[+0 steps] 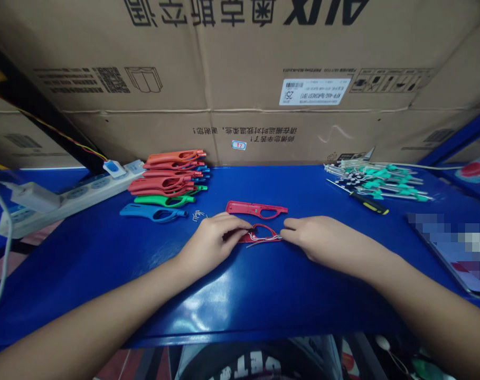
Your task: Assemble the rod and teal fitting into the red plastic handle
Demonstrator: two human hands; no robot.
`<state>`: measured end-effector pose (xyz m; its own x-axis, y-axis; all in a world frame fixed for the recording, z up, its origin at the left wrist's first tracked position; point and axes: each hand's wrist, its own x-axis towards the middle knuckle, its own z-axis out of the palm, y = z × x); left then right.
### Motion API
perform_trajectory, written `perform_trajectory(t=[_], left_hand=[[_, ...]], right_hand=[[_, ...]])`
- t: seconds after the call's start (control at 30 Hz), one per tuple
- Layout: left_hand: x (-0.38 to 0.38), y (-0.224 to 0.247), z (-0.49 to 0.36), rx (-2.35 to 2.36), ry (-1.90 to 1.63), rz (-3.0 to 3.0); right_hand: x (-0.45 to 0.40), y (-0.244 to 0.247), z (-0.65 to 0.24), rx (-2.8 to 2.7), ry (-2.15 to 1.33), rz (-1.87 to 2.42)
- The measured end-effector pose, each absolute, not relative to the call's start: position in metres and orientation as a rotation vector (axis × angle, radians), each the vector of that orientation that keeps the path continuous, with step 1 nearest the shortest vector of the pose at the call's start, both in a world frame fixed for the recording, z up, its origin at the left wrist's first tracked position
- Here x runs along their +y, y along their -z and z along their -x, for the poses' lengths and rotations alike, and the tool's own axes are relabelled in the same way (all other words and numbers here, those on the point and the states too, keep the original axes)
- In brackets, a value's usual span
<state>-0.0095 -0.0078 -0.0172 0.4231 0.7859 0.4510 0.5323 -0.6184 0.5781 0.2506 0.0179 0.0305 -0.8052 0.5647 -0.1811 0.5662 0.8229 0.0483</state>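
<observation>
A red plastic shell half [265, 231] with white wires and a thin metal rod lies on the blue table between my hands. My left hand [216, 238] has its fingers closed on the left end of this shell, by a small dark part. At the shell's right end, my right hand [309, 237] pinches near the narrow tip; what sits between its fingertips is hidden. Just behind lies a second red shell half [256, 209], lying flat and untouched.
Orange, red, green and blue shells [160, 184] are stacked at the left, beside small metal pieces [198, 215] and a power strip [85, 192]. Wired green-and-white parts [386, 182], a screwdriver [369, 203] and a flat screen device [457, 253] are right. Cardboard [240, 68] stands behind.
</observation>
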Motion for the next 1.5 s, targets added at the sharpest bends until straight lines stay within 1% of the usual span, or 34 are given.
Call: perform_trajectory(t=[0.1, 0.3, 0.57, 0.8, 0.93, 1.03, 1.13, 1.33, 1.4, 1.5], left_hand=[[-0.007, 0.017, 0.009, 1.137, -1.009, -2.295], [-0.005, 0.019, 0.009, 1.209, -1.0, -2.117], [-0.004, 0.02, 0.007, 1.238, -0.975, -2.027], [-0.005, 0.018, 0.005, 1.263, -0.964, -2.088], [-0.008, 0.019, 0.006, 1.232, -0.944, -2.268], [-0.014, 0.017, 0.008, 1.226, -0.844, -2.51], [-0.021, 0.009, 0.008, 1.25, -0.662, -2.744], [-0.041, 0.0, 0.002, 1.339, -0.242, -2.919], [-0.048, 0.005, 0.002, 1.316, -0.21, -2.932], [-0.051, 0.012, 0.004, 1.301, -0.253, -2.898]], right_hand=[[0.016, -0.03, -0.249, 2.812, 0.013, -0.91], [0.025, -0.025, -0.25, 2.949, 0.281, -1.068], [0.033, -0.014, -0.252, 3.003, 0.321, -1.008], [0.032, -0.017, -0.247, 2.982, 0.215, -0.885], [0.031, -0.024, -0.239, 2.902, 0.149, -0.869], [0.03, -0.03, -0.235, 2.865, 0.155, -0.863], [0.03, -0.032, -0.234, 2.856, 0.194, -0.883], [0.031, -0.024, -0.242, 2.926, 0.298, -0.957], [0.03, -0.021, -0.244, 2.945, 0.279, -0.964], [0.028, -0.019, -0.246, 2.974, 0.189, -0.953]])
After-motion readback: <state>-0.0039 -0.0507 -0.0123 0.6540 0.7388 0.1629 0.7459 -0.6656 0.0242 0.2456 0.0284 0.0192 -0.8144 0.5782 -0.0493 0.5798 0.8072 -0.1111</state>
